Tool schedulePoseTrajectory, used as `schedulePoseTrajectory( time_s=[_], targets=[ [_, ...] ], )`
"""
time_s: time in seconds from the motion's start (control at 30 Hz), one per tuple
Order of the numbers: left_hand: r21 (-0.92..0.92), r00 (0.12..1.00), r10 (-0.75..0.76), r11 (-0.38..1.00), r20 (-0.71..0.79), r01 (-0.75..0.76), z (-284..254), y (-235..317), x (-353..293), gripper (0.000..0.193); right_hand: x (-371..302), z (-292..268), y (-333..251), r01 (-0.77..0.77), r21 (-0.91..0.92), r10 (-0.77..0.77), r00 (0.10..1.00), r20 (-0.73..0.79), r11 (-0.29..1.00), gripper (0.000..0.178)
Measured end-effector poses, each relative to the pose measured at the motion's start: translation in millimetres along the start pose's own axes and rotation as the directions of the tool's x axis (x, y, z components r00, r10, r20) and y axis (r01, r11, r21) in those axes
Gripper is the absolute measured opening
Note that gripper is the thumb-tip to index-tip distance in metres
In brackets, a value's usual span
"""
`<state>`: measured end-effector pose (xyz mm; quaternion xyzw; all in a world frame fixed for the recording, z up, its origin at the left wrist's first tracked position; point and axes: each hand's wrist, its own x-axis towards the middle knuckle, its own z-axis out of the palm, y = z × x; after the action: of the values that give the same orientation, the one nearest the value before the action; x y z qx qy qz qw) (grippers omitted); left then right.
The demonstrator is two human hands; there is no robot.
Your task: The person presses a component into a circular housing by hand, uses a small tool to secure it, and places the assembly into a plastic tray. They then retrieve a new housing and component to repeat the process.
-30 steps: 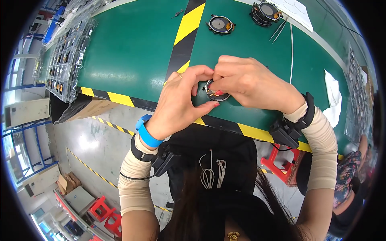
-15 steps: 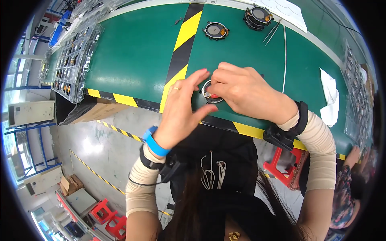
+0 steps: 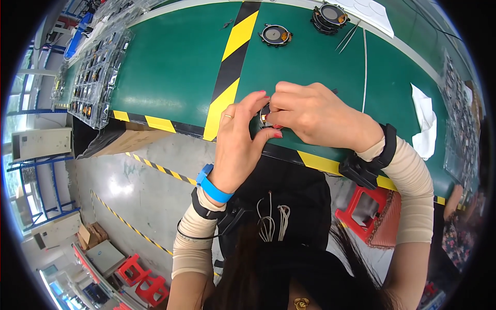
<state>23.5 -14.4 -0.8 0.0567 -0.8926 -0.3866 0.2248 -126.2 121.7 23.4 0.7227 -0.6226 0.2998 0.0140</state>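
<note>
On the green mat near its front edge lies a round black-rimmed watch-like part (image 3: 264,118), mostly covered by my fingers. My left hand (image 3: 240,132) curves around it from the left, fingers at its far side and thumb at its near side. Over the part, my right hand (image 3: 305,111) is closed in a pinch, its fingertips pressed together; what they hold is hidden. Farther back sits another round watch-like part (image 3: 275,35) with a grey disc and orange patch. Beyond it to the right stands a stack of similar parts (image 3: 329,18), with tweezers (image 3: 347,39) beside it.
Clear compartment trays (image 3: 95,77) with small parts stand at the left end; more trays (image 3: 461,124) line the right. A white cloth (image 3: 424,121) lies on the right. Striped tape (image 3: 230,72) crosses the mat. A red stool (image 3: 361,209) stands below the edge.
My left hand has moved right and its thumb has closed in against the near side of the round part. The right hand stays pinched over it with only a slight shift.
</note>
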Motion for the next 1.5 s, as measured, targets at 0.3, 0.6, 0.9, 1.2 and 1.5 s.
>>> schedulePoseTrajectory(
  time_s=[0.3, 0.6, 0.9, 1.2, 1.5],
  targets=[
    [0.039, 0.994, 0.039, 0.998, 0.106, -0.043, -10.1, 1.3, 2.7, 0.084, -4.9, 7.7, -12.0, -0.208, 0.094, 0.226, 0.931, -0.288, 0.974, 0.012],
    [0.108, 0.997, -0.014, 0.994, -0.079, 0.023, 5.9, 7.9, -1.6, 0.090, -12.9, 2.8, -32.1, -0.268, 0.202, 0.305, 0.935, -0.181, 0.942, 0.012],
    [0.154, 0.995, 0.018, 0.988, -0.100, -0.003, 9.2, 5.3, -1.4, 0.091, -8.2, 16.5, -31.7, -0.327, -0.015, 0.319, 0.929, -0.189, 0.945, 0.018],
    [0.159, 0.993, 0.016, 0.987, -0.116, 0.002, 10.3, 5.8, -1.8, 0.089, -8.3, 21.0, -32.3, -0.353, -0.030, 0.336, 0.910, -0.242, 0.935, 0.017],
    [0.167, 0.993, 0.016, 0.986, -0.117, 0.004, 9.4, 6.7, -0.8, 0.088, -4.6, 19.6, -30.6, -0.342, -0.067, 0.320, 0.920, -0.227, 0.937, 0.017]
  ],
)
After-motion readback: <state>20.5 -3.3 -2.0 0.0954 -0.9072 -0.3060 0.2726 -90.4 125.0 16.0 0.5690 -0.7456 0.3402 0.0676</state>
